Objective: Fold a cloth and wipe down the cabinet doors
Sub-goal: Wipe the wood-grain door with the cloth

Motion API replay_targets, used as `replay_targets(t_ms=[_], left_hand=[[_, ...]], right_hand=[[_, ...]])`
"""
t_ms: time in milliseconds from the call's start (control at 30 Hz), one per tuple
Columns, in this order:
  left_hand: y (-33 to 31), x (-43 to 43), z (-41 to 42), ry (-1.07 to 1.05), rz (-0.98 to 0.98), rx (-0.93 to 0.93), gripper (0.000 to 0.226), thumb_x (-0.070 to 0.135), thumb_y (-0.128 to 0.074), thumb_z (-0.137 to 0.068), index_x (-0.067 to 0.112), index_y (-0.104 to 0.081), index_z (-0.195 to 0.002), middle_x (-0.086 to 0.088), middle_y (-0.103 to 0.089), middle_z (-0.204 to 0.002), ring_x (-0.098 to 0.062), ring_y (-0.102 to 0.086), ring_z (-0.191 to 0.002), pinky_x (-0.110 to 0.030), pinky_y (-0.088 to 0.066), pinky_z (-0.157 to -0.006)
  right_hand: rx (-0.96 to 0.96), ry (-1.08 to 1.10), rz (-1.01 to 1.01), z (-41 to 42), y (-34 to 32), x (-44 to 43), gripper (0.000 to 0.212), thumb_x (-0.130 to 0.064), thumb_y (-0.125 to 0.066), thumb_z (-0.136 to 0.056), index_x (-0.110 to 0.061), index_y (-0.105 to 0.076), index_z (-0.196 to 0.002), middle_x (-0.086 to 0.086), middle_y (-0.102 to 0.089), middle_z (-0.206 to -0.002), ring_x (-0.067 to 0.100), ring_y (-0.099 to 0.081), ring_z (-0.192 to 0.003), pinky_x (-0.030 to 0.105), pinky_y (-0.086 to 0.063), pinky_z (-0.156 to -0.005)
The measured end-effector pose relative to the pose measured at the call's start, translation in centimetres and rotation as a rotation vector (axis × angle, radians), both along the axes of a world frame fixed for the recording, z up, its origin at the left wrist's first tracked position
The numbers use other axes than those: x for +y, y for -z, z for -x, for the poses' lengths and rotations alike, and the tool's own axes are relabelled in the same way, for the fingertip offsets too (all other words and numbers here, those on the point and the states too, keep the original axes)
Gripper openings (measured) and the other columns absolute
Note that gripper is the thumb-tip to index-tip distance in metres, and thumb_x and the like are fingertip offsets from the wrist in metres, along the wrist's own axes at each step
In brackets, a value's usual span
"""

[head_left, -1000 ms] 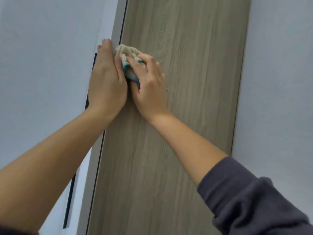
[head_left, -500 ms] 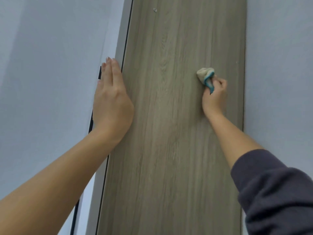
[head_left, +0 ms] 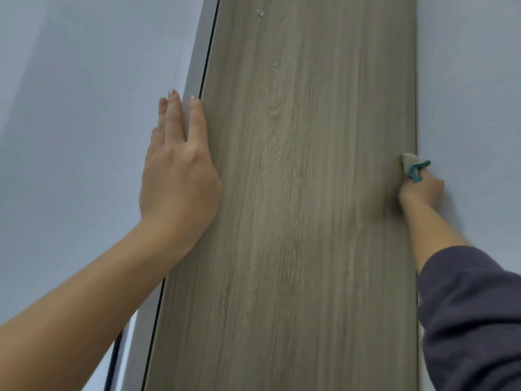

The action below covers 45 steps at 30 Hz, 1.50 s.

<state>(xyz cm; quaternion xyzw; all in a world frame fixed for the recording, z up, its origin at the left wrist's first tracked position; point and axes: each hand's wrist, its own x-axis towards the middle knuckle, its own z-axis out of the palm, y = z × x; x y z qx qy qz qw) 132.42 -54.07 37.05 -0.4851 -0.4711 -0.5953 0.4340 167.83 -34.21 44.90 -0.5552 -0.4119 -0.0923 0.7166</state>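
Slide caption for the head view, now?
The right hand holds a cloth at the cabinet door's right edge; the left hand rests flat on its left edge.

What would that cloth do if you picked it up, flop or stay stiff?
Probably flop: the cloth is scrunched into a small wad in the right hand. Likely light: the bundle is small. It should slide easily on the smooth cabinet door.
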Motion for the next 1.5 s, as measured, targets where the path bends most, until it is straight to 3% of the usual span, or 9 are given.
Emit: replay_targets(t_ms=[267, 433, 567, 800, 933, 1034, 1234, 1400, 1500], left_hand=[[-0.3, 0.2, 0.2, 0.057, -0.020, -0.010, 0.062, -0.008, -0.032, -0.092, 0.002, -0.014, -0.151, -0.019, -0.011, -0.158, -0.028, -0.006, -0.148, -0.042, -0.018, -0.119], [-0.2, -0.4, 0.4, 0.153, -0.031, -0.030, 0.063, -0.010, -0.032, -0.091, 0.002, -0.015, -0.151, -0.014, -0.015, -0.158, -0.023, -0.010, -0.147, -0.023, -0.011, -0.116], [-0.3, -0.9, 0.5, 0.255, -0.034, -0.041, 0.067, -0.013, -0.033, -0.086, 0.001, -0.018, -0.150, -0.012, -0.021, -0.157, -0.022, -0.017, -0.146, -0.013, -0.011, -0.111], [-0.5, -1.5, 1.2, 0.357, 0.001, -0.078, 0.063, -0.007, -0.032, -0.090, 0.010, -0.023, -0.151, -0.004, -0.027, -0.156, -0.016, -0.021, -0.145, -0.009, -0.012, -0.111], [0.1, -1.5, 1.5, 0.377, 0.065, -0.062, 0.067, -0.007, -0.029, -0.091, 0.015, -0.014, -0.153, 0.000, -0.016, -0.159, -0.009, -0.008, -0.146, 0.009, 0.001, -0.096], [1.9, -1.2, 1.5, 0.346, 0.075, -0.014, 0.065, -0.004, -0.030, -0.095, 0.014, -0.008, -0.153, 0.002, -0.006, -0.161, -0.006, -0.003, -0.146, 0.007, 0.003, -0.100], [5.3, -1.1, 1.4, 0.306, 0.083, 0.044, 0.060, 0.001, -0.030, -0.099, 0.010, -0.004, -0.152, 0.002, 0.000, -0.161, 0.002, 0.004, -0.143, -0.003, 0.001, -0.110], [5.4, -0.8, 1.4, 0.309, 0.063, 0.046, 0.059, 0.002, -0.031, -0.100, 0.009, -0.005, -0.152, 0.001, -0.001, -0.161, 0.001, 0.002, -0.143, -0.004, 0.001, -0.110], [5.4, -0.9, 1.4, 0.317, 0.058, 0.050, 0.059, 0.002, -0.031, -0.100, 0.009, -0.005, -0.152, 0.000, -0.002, -0.161, 0.000, 0.001, -0.143, -0.001, 0.001, -0.108]], right_hand=[[-0.138, -0.091, -0.416, 9.3, 2.9, -3.3, 0.034, 0.002, -0.046, -0.087, 0.000, -0.062, -0.116, 0.026, -0.052, -0.112, 0.036, -0.053, -0.102, 0.029, -0.034, -0.087], [-0.303, -0.241, -0.608, 17.3, 5.8, -8.6, 0.040, -0.003, -0.047, -0.083, -0.006, -0.061, -0.121, 0.016, -0.051, -0.112, 0.031, -0.053, -0.104, 0.035, -0.041, -0.095], [-0.458, -0.314, -0.649, 23.1, 7.6, -12.5, 0.045, -0.007, -0.050, -0.078, -0.007, -0.062, -0.121, 0.015, -0.050, -0.112, 0.033, -0.050, -0.106, 0.044, -0.042, -0.095], [-0.680, -0.426, -0.691, 25.3, 9.5, -16.4, 0.041, -0.022, -0.052, -0.078, -0.010, -0.067, -0.114, 0.003, -0.041, -0.090, 0.024, -0.049, -0.083, 0.038, -0.048, -0.072], [-0.736, -0.417, -0.713, 25.1, 9.9, -16.4, 0.047, -0.026, -0.049, -0.076, -0.014, -0.067, -0.117, 0.006, -0.046, -0.094, 0.024, -0.051, -0.085, 0.040, -0.049, -0.069], [-0.704, -0.323, -0.711, 23.4, 9.5, -14.8, 0.043, -0.025, -0.053, -0.076, -0.016, -0.068, -0.115, 0.009, -0.052, -0.102, 0.027, -0.053, -0.092, 0.042, -0.049, -0.078], [-0.362, -0.129, -0.469, 13.9, 9.6, -7.8, 0.049, -0.037, -0.048, -0.076, -0.015, -0.068, -0.115, 0.017, -0.052, -0.121, 0.033, -0.051, -0.109, 0.039, -0.042, -0.092], [-0.181, -0.129, -0.273, 6.1, 11.0, -3.7, 0.033, -0.012, -0.058, -0.087, -0.002, -0.064, -0.119, 0.028, -0.051, -0.112, 0.039, -0.054, -0.098, 0.030, -0.038, -0.085], [-0.090, -0.066, -0.097, 2.8, 12.2, -2.0, 0.035, -0.017, -0.057, -0.090, -0.011, -0.063, -0.124, 0.026, -0.051, -0.114, 0.040, -0.056, -0.095, 0.039, -0.046, -0.088]])
